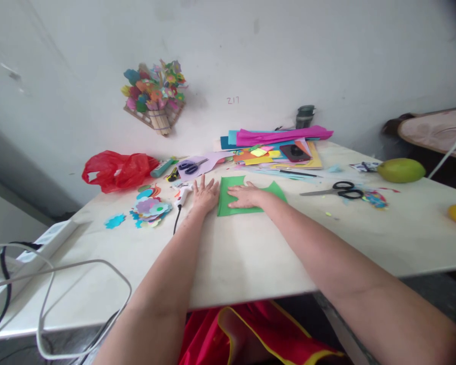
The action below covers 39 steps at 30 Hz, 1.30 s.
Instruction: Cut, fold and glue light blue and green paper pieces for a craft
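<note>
A green sheet of paper (225, 200) lies on the white table in front of me, its right edge cut unevenly. My right hand (245, 195) rests flat on it with the fingers stretched to the left. Just left of the sheet, my left hand (205, 195) lies palm down on the table, fingers spread. Close beside that hand is a white hot glue gun (183, 195) with a black cord. Neither hand grips anything.
Paper flower cutouts (150, 209) and a red plastic bag (117, 170) are at left. Black scissors (336, 190) and a green mango (401, 170) lie at right. Colored paper and a phone (295, 153) sit behind. A power strip (51, 238) with looping cables occupies the left edge.
</note>
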### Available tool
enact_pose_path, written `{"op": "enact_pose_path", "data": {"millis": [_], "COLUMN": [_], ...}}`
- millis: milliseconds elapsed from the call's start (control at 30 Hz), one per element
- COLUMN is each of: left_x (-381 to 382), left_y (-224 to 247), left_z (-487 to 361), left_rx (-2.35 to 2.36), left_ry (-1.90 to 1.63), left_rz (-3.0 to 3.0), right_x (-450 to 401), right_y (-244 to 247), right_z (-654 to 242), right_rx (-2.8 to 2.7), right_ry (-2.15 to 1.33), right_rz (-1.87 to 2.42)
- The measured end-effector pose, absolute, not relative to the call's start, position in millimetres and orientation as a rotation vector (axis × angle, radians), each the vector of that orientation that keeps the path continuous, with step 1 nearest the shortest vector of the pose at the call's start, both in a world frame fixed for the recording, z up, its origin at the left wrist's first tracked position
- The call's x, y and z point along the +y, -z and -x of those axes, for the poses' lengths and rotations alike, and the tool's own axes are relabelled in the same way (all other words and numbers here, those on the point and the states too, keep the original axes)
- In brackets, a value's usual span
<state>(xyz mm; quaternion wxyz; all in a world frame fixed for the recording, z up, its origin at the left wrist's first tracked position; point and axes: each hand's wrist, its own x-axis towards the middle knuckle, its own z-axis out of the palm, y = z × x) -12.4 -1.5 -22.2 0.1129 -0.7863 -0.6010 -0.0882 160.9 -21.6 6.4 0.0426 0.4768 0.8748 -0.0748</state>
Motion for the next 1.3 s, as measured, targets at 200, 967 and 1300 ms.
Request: {"op": "enact_pose_path", "data": {"millis": [200,967,1300], "left_x": [-1.1,3.2,0.3], "left_y": [20.8,21.2,18.8], "left_z": [7.0,0.4,-2.7], "left_rx": [-1.778,-1.779,-1.770], "left_ry": [0.222,0.226,0.215], "left_rz": [2.322,2.351,2.342], "right_x": [-22.5,-8.6,-10.9], "right_y": [-6.9,10.2,5.2], "right_z": [-161.3,-161.4,-160.8], "right_rx": [2.693,2.704,2.649], "right_ry": [0.246,0.158,0.129], "right_rz": [-1.477,-1.654,-1.609]}}
